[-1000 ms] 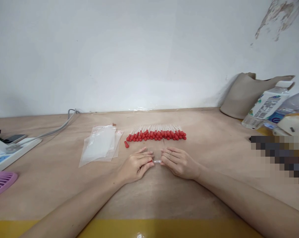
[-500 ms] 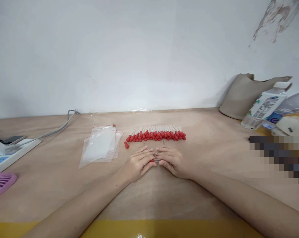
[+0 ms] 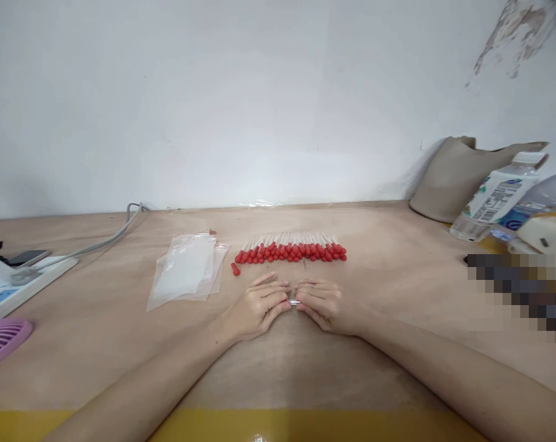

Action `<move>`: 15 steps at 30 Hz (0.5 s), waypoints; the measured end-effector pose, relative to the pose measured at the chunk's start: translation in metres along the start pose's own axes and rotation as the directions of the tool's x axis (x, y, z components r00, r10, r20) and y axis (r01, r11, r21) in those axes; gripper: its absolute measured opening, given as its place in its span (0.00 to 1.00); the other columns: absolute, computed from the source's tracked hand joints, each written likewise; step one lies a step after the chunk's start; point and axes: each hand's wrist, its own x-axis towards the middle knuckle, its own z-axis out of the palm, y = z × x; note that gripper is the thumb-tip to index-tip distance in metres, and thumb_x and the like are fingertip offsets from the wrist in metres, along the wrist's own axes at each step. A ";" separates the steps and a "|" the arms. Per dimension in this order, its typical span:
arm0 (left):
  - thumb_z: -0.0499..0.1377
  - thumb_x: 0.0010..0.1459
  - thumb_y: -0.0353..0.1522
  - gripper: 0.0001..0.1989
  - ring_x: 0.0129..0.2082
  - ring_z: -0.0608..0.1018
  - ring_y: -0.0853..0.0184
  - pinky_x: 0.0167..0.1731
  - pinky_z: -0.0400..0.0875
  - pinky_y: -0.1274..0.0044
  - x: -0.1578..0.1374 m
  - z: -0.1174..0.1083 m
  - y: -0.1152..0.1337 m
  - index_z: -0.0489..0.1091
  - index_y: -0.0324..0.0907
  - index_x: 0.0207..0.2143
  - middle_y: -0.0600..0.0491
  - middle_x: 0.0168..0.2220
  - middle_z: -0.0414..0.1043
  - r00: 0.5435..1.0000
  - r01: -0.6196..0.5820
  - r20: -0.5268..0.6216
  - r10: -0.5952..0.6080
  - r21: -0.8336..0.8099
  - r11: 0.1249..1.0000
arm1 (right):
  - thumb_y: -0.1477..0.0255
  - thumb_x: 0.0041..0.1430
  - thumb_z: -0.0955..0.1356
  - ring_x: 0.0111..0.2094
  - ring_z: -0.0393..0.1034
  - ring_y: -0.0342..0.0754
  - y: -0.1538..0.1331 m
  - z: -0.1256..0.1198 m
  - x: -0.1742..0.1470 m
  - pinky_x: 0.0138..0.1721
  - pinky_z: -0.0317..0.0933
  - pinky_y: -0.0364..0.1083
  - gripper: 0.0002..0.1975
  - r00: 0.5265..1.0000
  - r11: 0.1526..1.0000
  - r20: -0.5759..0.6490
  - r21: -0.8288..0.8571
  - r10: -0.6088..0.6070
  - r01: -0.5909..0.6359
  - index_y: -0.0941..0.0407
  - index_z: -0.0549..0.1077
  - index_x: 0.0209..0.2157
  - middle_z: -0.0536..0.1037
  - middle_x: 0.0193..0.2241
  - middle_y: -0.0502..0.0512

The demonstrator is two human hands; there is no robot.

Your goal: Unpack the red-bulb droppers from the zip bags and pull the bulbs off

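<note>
Between my two hands a clear glass dropper tube (image 3: 294, 302) lies level, with a little red of its rubber bulb at the left fingertips. My left hand (image 3: 259, 309) pinches the bulb end, hiding most of it. My right hand (image 3: 328, 305) is closed on the other end of the tube. Just past the hands, a row of droppers with red bulbs (image 3: 289, 252) points its pale tips toward the wall. A loose red rubber bulb (image 3: 235, 269) sits at the row's left end. Another clear tube (image 3: 304, 265) lies between the row and my right fingers.
Clear zip bags (image 3: 183, 270) lie left of the row. Farther left are a power strip (image 3: 52, 270) with a cable and a purple slotted object (image 3: 6, 341). At right stand a beige bag (image 3: 444, 178) and plastic bottles (image 3: 494, 196); a blurred patch covers something nearer.
Both hands have shifted slightly toward me. Less of the red bulb shows at my left fingertips, and my right hand has tilted a little. The row and bags stay put.
</note>
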 end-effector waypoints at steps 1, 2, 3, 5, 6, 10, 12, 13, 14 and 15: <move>0.50 0.60 0.30 0.09 0.46 0.73 0.67 0.55 0.59 0.66 0.000 -0.001 0.000 0.69 0.39 0.37 0.49 0.40 0.74 1.000 0.014 0.019 -0.014 -0.014 1.000 | 0.76 0.59 0.60 0.36 0.70 0.43 -0.001 -0.001 0.001 0.46 0.64 0.46 0.08 1.000 1.000 -0.002 -0.023 -0.013 0.013 0.59 0.69 0.31 0.75 0.30 0.56; 0.50 0.60 0.31 0.09 0.46 0.73 0.67 0.55 0.58 0.66 0.000 -0.002 0.001 0.69 0.39 0.37 0.49 0.40 0.74 0.999 0.026 0.036 -0.025 -0.029 0.999 | 0.76 0.59 0.60 0.36 0.70 0.44 -0.002 -0.002 0.002 0.46 0.64 0.46 0.08 1.000 0.999 -0.006 -0.046 -0.026 0.025 0.59 0.69 0.30 0.75 0.29 0.55; 0.50 0.60 0.31 0.09 0.47 0.72 0.67 0.54 0.58 0.67 0.000 -0.003 0.001 0.69 0.39 0.36 0.49 0.39 0.74 0.998 0.036 0.050 -0.034 -0.044 0.998 | 0.76 0.59 0.60 0.36 0.70 0.44 -0.003 -0.003 0.002 0.46 0.64 0.45 0.08 0.999 0.997 -0.013 -0.068 -0.038 0.037 0.60 0.69 0.30 0.75 0.28 0.55; 0.50 0.60 0.30 0.09 0.47 0.72 0.67 0.54 0.58 0.67 0.000 -0.005 0.001 0.69 0.40 0.37 0.49 0.39 0.74 0.996 0.047 0.073 -0.041 -0.074 0.996 | 0.76 0.59 0.61 0.35 0.71 0.43 -0.003 -0.004 0.003 0.47 0.64 0.44 0.07 0.998 0.993 -0.018 -0.107 -0.060 0.057 0.60 0.69 0.29 0.75 0.27 0.54; 0.49 0.60 0.30 0.09 0.48 0.72 0.67 0.54 0.58 0.68 0.000 -0.005 0.001 0.69 0.40 0.37 0.49 0.39 0.74 0.996 0.052 0.082 -0.045 -0.087 0.995 | 0.76 0.59 0.61 0.35 0.71 0.43 -0.003 -0.005 0.003 0.47 0.64 0.44 0.07 0.997 0.990 -0.020 -0.121 -0.070 0.067 0.60 0.69 0.29 0.75 0.27 0.54; 0.48 0.61 0.31 0.10 0.49 0.71 0.67 0.54 0.58 0.68 -0.002 -0.008 0.002 0.69 0.40 0.38 0.50 0.40 0.74 0.989 0.091 0.126 -0.074 -0.131 0.987 | 0.76 0.58 0.62 0.36 0.71 0.43 -0.002 -0.005 0.002 0.49 0.63 0.44 0.06 0.992 0.980 -0.033 -0.166 -0.119 0.112 0.60 0.69 0.30 0.75 0.27 0.53; 0.48 0.61 0.31 0.11 0.49 0.71 0.68 0.54 0.58 0.68 -0.002 -0.009 0.003 0.69 0.41 0.39 0.51 0.40 0.74 0.985 0.111 0.147 -0.090 -0.143 0.983 | 0.76 0.58 0.62 0.37 0.70 0.43 0.000 -0.005 0.001 0.51 0.62 0.45 0.06 0.989 0.973 -0.027 -0.184 -0.146 0.138 0.60 0.69 0.32 0.76 0.29 0.53; 0.48 0.61 0.31 0.11 0.49 0.71 0.67 0.54 0.58 0.68 -0.002 -0.009 0.003 0.69 0.42 0.39 0.51 0.40 0.74 0.984 0.117 0.152 -0.095 -0.146 0.982 | 0.76 0.58 0.62 0.38 0.70 0.43 0.001 -0.005 0.000 0.51 0.61 0.45 0.05 0.987 0.970 -0.022 -0.191 -0.157 0.150 0.61 0.69 0.33 0.76 0.30 0.53; 0.48 0.61 0.31 0.11 0.48 0.71 0.67 0.54 0.58 0.68 -0.002 -0.009 0.003 0.69 0.42 0.39 0.51 0.40 0.74 0.983 0.121 0.153 -0.098 -0.146 0.982 | 0.76 0.58 0.62 0.39 0.70 0.43 0.001 -0.006 -0.001 0.52 0.61 0.45 0.05 0.986 0.967 -0.018 -0.196 -0.166 0.160 0.61 0.69 0.34 0.76 0.30 0.53; 0.48 0.61 0.31 0.11 0.48 0.71 0.67 0.54 0.58 0.68 -0.002 -0.010 0.003 0.69 0.42 0.39 0.51 0.40 0.74 0.983 0.121 0.152 -0.099 -0.145 0.982 | 0.76 0.58 0.62 0.40 0.70 0.44 0.002 -0.006 -0.001 0.52 0.61 0.45 0.05 0.985 0.965 -0.015 -0.201 -0.173 0.167 0.62 0.69 0.35 0.76 0.31 0.54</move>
